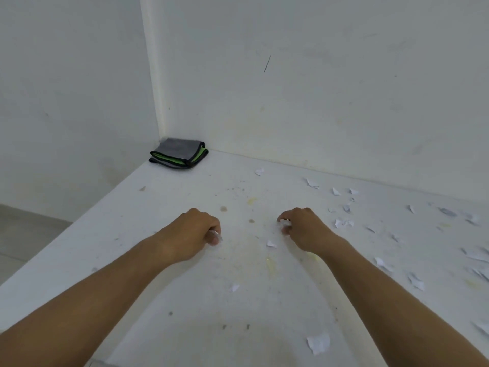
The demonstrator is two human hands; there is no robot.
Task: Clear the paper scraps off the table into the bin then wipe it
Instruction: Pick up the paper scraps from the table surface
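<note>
Several white paper scraps [343,223] lie scattered over the white table [164,202], mostly on its right side, with one larger piece [318,343] near the front edge. My left hand [194,231] rests on the table with its fingers curled round small white scraps. My right hand [301,227] is curled too and pinches a white scrap at its fingertips. Another scrap [271,244] lies just below the right hand. A folded grey and green cloth [178,153] sits in the far left corner against the walls. No bin is in view.
White walls [317,88] close off the table at the back and at the left corner. The table's left edge drops to a grey floor [23,242]. Yellowish and brown stains [250,200] mark the tabletop between and beyond my hands.
</note>
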